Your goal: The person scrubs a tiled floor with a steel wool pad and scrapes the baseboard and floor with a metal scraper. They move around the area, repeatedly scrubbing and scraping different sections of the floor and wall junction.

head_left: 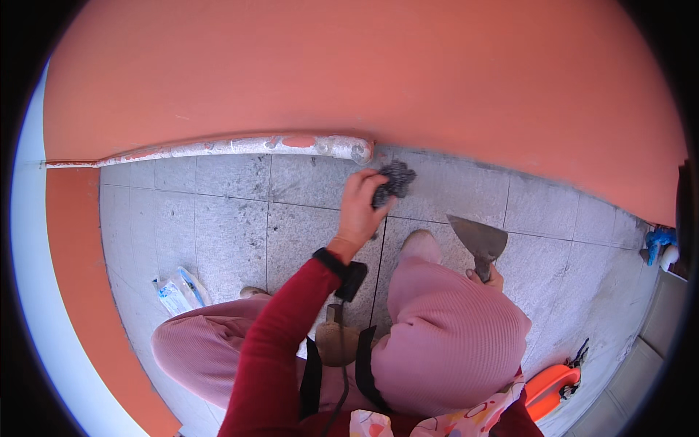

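My left hand [361,210] grips a dark grey metal scouring pad [394,185], slightly blurred, over the tiles just below the end of a pipe. That pipe [235,147] runs along the foot of the orange wall [360,71]. Its white surface carries patches of orange paint and dark stains. Beside my right knee, my right hand [494,277] holds a scraper [480,238] by its handle, with the wide metal blade pointing away from me. My knee partly hides that hand.
Dark specks are scattered over the grey floor tiles [229,229]. A clear and blue plastic packet [183,292] lies left of my knee. An orange plastic object [551,390] rests at the lower right. Blue material [659,238] sits near the far right wall. A cable hangs from my wrist device [351,281].
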The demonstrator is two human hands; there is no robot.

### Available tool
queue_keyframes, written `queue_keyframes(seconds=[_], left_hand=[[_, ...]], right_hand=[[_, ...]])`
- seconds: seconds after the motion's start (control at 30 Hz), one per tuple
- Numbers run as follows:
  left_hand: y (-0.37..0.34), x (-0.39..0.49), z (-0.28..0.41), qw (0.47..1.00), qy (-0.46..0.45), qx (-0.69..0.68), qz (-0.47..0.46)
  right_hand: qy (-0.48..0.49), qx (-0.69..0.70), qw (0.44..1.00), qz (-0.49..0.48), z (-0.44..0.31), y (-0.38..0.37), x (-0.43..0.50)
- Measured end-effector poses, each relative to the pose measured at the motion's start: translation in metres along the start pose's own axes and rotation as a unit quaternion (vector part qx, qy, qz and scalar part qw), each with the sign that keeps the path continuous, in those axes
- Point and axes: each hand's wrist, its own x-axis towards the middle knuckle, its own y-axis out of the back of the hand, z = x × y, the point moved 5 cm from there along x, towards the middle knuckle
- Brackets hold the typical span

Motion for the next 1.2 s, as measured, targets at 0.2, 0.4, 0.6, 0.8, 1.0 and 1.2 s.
queue_keyframes(seconds=[0.2, 0.4, 0.6, 0.8, 1.0, 1.2], left_hand=[[-0.089, 0.017, 0.002, 0.947, -0.137, 0.270, -0.111], [-0.003, -0.019, -0.091, 0.935, -0.014, 0.340, -0.095], [0.123, -0.067, -0.126, 0.879, 0.184, 0.419, 0.132], [0.013, -0.022, -0.080, 0.933, -0.110, 0.336, -0.075], [0.120, 0.032, -0.175, 0.880, 0.112, 0.458, 0.053], [0.101, 0.003, -0.145, 0.959, 0.093, 0.223, 0.146]], right_hand=[[-0.067, 0.048, 0.996, 0.019, -0.013, 0.006, -0.018], [-0.068, -0.025, 0.997, -0.004, -0.043, 0.005, -0.017], [-0.055, -0.063, 0.996, 0.014, -0.015, 0.009, -0.010], [-0.030, -0.071, 0.996, 0.045, 0.007, 0.016, 0.006], [-0.018, -0.133, 0.989, 0.067, -0.021, 0.037, 0.002], [-0.030, -0.162, 0.984, 0.070, -0.031, 0.050, -0.013]])
